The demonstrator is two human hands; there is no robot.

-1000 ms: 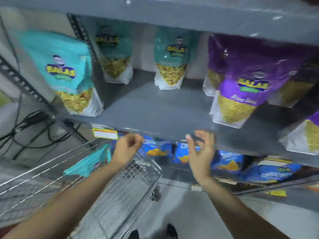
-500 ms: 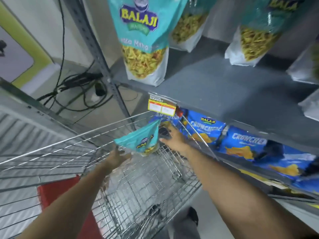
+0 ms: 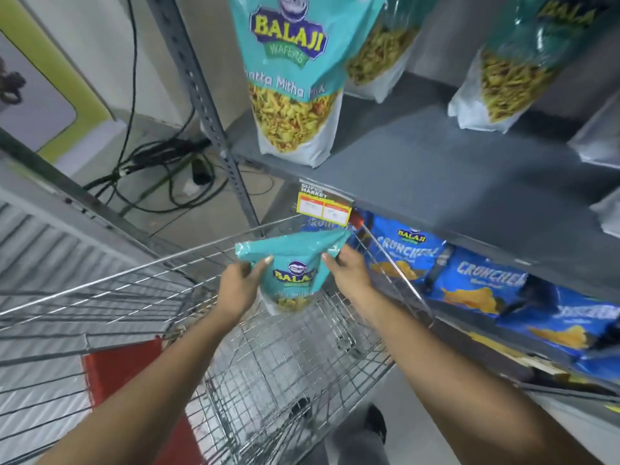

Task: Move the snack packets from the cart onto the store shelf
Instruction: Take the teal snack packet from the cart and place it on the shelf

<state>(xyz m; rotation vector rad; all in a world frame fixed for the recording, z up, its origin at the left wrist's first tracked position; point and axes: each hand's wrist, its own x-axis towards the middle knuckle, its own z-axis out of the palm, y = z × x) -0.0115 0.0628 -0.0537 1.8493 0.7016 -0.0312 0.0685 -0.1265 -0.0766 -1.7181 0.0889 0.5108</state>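
Note:
A teal Balaji snack packet [image 3: 295, 263] hangs above the wire cart [image 3: 285, 357], held by both hands. My left hand [image 3: 240, 285] grips its left edge with the thumb on the front. My right hand [image 3: 347, 271] pinches its right edge. The packet sits just below the front lip of the grey store shelf [image 3: 453, 182]. On that shelf stand a matching teal packet [image 3: 290, 82] at the left end and two more teal packets [image 3: 379, 52] [image 3: 510, 65] further back.
A yellow price tag [image 3: 323, 206] hangs from the shelf lip just above the held packet. Blue Crunchex packets [image 3: 409, 253] fill the shelf below. A perforated steel upright [image 3: 201, 105] stands left of the shelf. Black cables [image 3: 161, 169] lie on the floor behind. A red panel [image 3: 120, 364] shows under the cart.
My view dropped from the shelf to the cart. Both hands went down from the shelf lip, took hold of the teal packet and lifted it above the cart.

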